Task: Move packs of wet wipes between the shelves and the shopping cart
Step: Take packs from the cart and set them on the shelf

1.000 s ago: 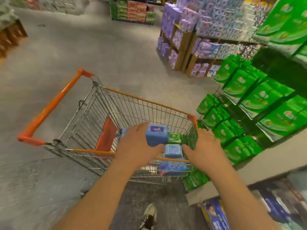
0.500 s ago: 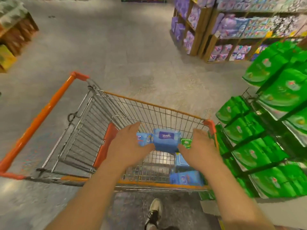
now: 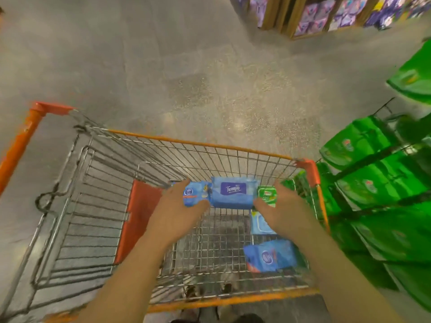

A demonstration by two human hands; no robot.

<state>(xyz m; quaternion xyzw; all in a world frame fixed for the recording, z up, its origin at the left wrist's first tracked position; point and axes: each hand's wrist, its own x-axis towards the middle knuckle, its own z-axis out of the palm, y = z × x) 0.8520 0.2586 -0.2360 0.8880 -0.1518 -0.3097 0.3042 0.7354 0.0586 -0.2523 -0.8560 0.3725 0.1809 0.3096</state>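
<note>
Head view: hands (image 3: 229,213) hide ends of packs (image 3: 234,192) over cart (image 3: 233,299).

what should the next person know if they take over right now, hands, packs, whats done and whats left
Left hand: holds a small blue pack at the left end of a row of three.
Right hand: holds a small green pack at the right end.
Between them, pressed from both sides, is the blue Tempo pack; the row hangs over the shopping cart basket.
Done: two more blue packs lie on the cart floor, a pale one and a darker one.
Left: which way the row is headed can't be told; keep the squeeze until it is set down.
</note>
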